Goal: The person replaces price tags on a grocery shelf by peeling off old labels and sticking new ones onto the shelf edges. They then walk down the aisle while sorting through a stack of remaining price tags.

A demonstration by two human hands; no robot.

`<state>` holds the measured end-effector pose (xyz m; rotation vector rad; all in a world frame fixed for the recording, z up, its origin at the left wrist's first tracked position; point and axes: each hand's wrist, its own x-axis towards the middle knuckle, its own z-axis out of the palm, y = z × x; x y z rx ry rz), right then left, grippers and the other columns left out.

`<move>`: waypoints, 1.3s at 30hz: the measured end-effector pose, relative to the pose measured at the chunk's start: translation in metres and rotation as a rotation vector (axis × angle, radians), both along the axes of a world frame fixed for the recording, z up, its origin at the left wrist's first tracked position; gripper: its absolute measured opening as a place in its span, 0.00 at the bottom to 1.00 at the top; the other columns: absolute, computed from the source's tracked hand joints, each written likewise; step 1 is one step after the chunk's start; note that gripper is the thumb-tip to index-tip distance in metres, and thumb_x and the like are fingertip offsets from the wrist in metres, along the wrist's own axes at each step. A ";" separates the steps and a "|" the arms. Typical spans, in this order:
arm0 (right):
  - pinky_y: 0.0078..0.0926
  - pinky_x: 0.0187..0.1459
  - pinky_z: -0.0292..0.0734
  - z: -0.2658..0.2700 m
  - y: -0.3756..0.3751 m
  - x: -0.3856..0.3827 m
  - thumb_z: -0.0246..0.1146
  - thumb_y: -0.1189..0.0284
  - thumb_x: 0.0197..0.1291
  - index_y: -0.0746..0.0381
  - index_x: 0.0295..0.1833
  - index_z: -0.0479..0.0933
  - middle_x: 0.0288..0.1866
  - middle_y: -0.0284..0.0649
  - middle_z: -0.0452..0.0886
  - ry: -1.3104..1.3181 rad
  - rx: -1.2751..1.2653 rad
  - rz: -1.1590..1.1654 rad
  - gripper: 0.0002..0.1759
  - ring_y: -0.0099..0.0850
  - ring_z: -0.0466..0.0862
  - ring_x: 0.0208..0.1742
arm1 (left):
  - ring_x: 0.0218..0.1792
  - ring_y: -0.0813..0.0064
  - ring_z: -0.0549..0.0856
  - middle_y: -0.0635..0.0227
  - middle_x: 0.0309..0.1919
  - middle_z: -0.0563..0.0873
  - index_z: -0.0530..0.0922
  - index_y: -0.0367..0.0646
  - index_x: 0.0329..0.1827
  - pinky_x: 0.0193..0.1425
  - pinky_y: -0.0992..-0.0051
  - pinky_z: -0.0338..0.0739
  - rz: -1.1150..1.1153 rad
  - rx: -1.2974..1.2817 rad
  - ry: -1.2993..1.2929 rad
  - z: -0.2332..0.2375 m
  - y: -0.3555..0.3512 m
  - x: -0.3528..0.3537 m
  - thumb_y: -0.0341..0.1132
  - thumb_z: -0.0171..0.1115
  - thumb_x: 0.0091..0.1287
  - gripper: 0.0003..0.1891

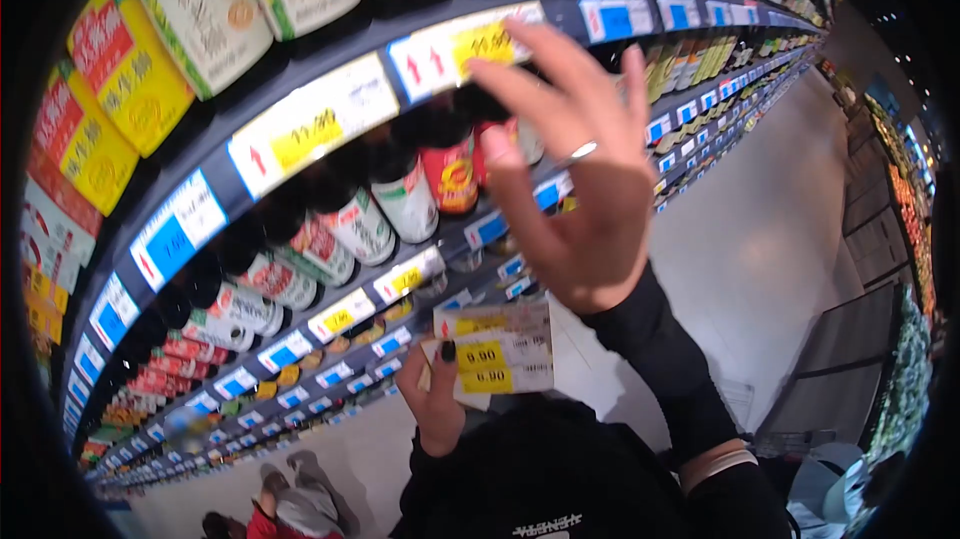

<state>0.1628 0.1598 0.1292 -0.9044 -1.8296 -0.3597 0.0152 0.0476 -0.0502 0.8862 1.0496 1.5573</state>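
My right hand (pixel 575 159), with a ring on one finger, reaches up to the shelf edge. Its fingers are spread, and the fingertips lie at the right part of a yellow and white price tag (pixel 430 61) with red arrows. To the left of it is another yellow price tag (pixel 315 124). Low in the view, my left hand (pixel 435 404) is closed on several price cards (pixel 505 351), which overlap and show yellow bands. A dark-nailed thumb presses on their front.
White bottles (pixel 200 14) and yellow packages (pixel 130 64) stand on the upper shelf. Jars (pixel 405 201) fill the shelf below. At the lower left a person in red (pixel 265 521) is near the floor. Produce displays (pixel 905 229) line the right side.
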 end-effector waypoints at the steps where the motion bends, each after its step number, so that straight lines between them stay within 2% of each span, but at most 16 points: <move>1: 0.56 0.64 0.44 -0.007 -0.001 0.007 0.56 0.75 0.52 0.59 0.49 0.77 0.55 0.44 0.75 -0.033 0.056 -0.027 0.16 0.40 0.75 0.56 | 0.39 0.77 0.79 0.63 0.42 0.78 0.70 0.35 0.51 0.42 0.78 0.74 0.008 0.042 -0.037 0.003 0.000 -0.002 0.33 0.52 0.66 0.14; 4: 0.53 0.65 0.43 -0.025 -0.012 0.021 0.55 0.72 0.55 0.59 0.46 0.78 0.54 0.42 0.76 -0.049 0.011 -0.027 0.13 0.37 0.75 0.55 | 0.34 0.81 0.79 0.68 0.36 0.80 0.71 0.34 0.49 0.38 0.81 0.73 0.047 0.096 0.028 0.013 -0.002 -0.004 0.33 0.51 0.65 0.13; 5: 0.51 0.65 0.43 -0.029 -0.015 0.025 0.57 0.74 0.52 0.58 0.48 0.77 0.55 0.42 0.74 -0.054 -0.017 -0.024 0.15 0.40 0.74 0.57 | 0.31 0.86 0.74 0.69 0.30 0.79 0.75 0.30 0.42 0.36 0.83 0.68 0.109 0.062 0.010 0.022 -0.004 -0.001 0.32 0.55 0.62 0.12; 7: 0.50 0.66 0.43 -0.030 -0.008 0.026 0.58 0.77 0.49 0.58 0.49 0.75 0.57 0.43 0.73 -0.062 -0.009 -0.016 0.18 0.42 0.72 0.58 | 0.32 0.86 0.74 0.69 0.30 0.79 0.75 0.30 0.42 0.36 0.83 0.68 0.144 0.058 0.011 0.023 -0.011 0.004 0.32 0.55 0.62 0.12; 10: 0.51 0.66 0.40 -0.019 0.011 0.019 0.57 0.75 0.52 0.59 0.54 0.73 0.59 0.44 0.70 -0.039 0.035 -0.033 0.20 0.43 0.69 0.61 | 0.32 0.85 0.74 0.68 0.30 0.79 0.74 0.29 0.43 0.36 0.83 0.68 0.170 0.044 0.001 0.025 -0.019 0.014 0.31 0.54 0.62 0.12; 12: 0.51 0.65 0.44 -0.005 0.024 0.008 0.57 0.69 0.54 0.57 0.56 0.73 0.65 0.47 0.64 -0.119 0.130 -0.094 0.21 0.41 0.64 0.65 | 0.31 0.85 0.74 0.67 0.30 0.79 0.74 0.29 0.42 0.36 0.83 0.68 0.151 0.022 0.024 0.018 -0.025 0.016 0.31 0.54 0.62 0.12; 14: 0.45 0.65 0.49 0.009 0.034 -0.009 0.56 0.69 0.56 0.57 0.57 0.73 0.65 0.49 0.63 -0.178 0.330 -0.028 0.21 0.42 0.63 0.66 | 0.31 0.85 0.74 0.66 0.31 0.79 0.75 0.29 0.43 0.36 0.82 0.69 0.136 0.014 0.026 0.018 -0.029 0.016 0.31 0.54 0.62 0.12; 15: 0.51 0.60 0.58 0.016 0.031 -0.010 0.59 0.68 0.53 0.60 0.49 0.76 0.61 0.63 0.63 -0.181 0.049 -0.114 0.17 0.53 0.65 0.63 | 0.31 0.85 0.74 0.66 0.31 0.79 0.75 0.29 0.42 0.36 0.82 0.69 0.140 0.005 0.029 0.020 -0.031 0.016 0.30 0.54 0.62 0.12; 16: 0.57 0.64 0.39 0.013 0.040 -0.016 0.60 0.65 0.53 0.54 0.46 0.78 0.68 0.60 0.51 -0.123 0.104 0.015 0.14 0.58 0.48 0.69 | 0.31 0.85 0.74 0.66 0.31 0.79 0.75 0.29 0.42 0.36 0.82 0.69 0.143 -0.005 0.032 0.022 -0.033 0.016 0.30 0.54 0.62 0.12; 21: 0.55 0.65 0.42 0.014 0.040 -0.008 0.61 0.67 0.49 0.58 0.40 0.81 0.68 0.56 0.55 -0.151 0.105 -0.096 0.12 0.55 0.52 0.69 | 0.31 0.84 0.74 0.66 0.31 0.79 0.75 0.29 0.42 0.36 0.82 0.69 0.176 -0.032 0.010 0.020 -0.036 0.007 0.30 0.54 0.62 0.12; 29: 0.52 0.66 0.40 0.008 0.044 -0.019 0.60 0.68 0.50 0.59 0.43 0.81 0.68 0.55 0.54 -0.149 0.223 -0.048 0.14 0.55 0.52 0.69 | 0.33 0.85 0.72 0.68 0.31 0.78 0.74 0.29 0.42 0.38 0.82 0.68 0.235 -0.023 -0.034 0.024 -0.037 0.006 0.30 0.53 0.62 0.11; 33: 0.51 0.66 0.41 -0.001 0.028 -0.005 0.58 0.68 0.52 0.57 0.57 0.73 0.70 0.53 0.52 -0.105 0.144 0.010 0.23 0.50 0.51 0.70 | 0.31 0.85 0.72 0.68 0.29 0.78 0.74 0.28 0.43 0.35 0.83 0.67 0.282 -0.003 0.005 0.020 -0.042 0.001 0.29 0.54 0.61 0.12; 34: 0.36 0.63 0.55 -0.009 0.023 -0.010 0.54 0.68 0.59 0.61 0.58 0.71 0.64 0.48 0.65 -0.030 0.221 0.215 0.21 0.41 0.65 0.65 | 0.30 0.85 0.72 0.68 0.29 0.78 0.74 0.28 0.43 0.35 0.83 0.67 0.265 0.037 0.035 0.020 -0.042 -0.001 0.29 0.54 0.61 0.12; 36: 0.37 0.60 0.60 -0.029 0.002 0.004 0.56 0.72 0.56 0.65 0.56 0.71 0.55 0.46 0.74 0.188 -0.079 0.425 0.21 0.37 0.74 0.56 | 0.28 0.85 0.72 0.67 0.27 0.78 0.74 0.28 0.42 0.33 0.83 0.66 0.314 0.060 0.094 0.028 -0.044 0.000 0.29 0.54 0.61 0.12; 38: 0.29 0.54 0.66 -0.047 -0.038 0.008 0.56 0.72 0.57 0.68 0.53 0.71 0.50 0.46 0.76 0.436 -0.543 0.557 0.18 0.33 0.75 0.51 | 0.27 0.85 0.72 0.67 0.26 0.79 0.74 0.28 0.42 0.31 0.83 0.66 0.326 0.050 0.100 0.028 -0.048 0.003 0.30 0.54 0.60 0.12; 39: 0.29 0.54 0.66 -0.057 -0.051 0.019 0.57 0.75 0.54 0.68 0.51 0.71 0.49 0.46 0.76 0.342 -0.625 0.551 0.18 0.33 0.75 0.51 | 0.25 0.85 0.73 0.66 0.25 0.79 0.74 0.27 0.43 0.30 0.83 0.66 0.367 0.080 0.110 0.023 -0.049 0.004 0.30 0.55 0.60 0.13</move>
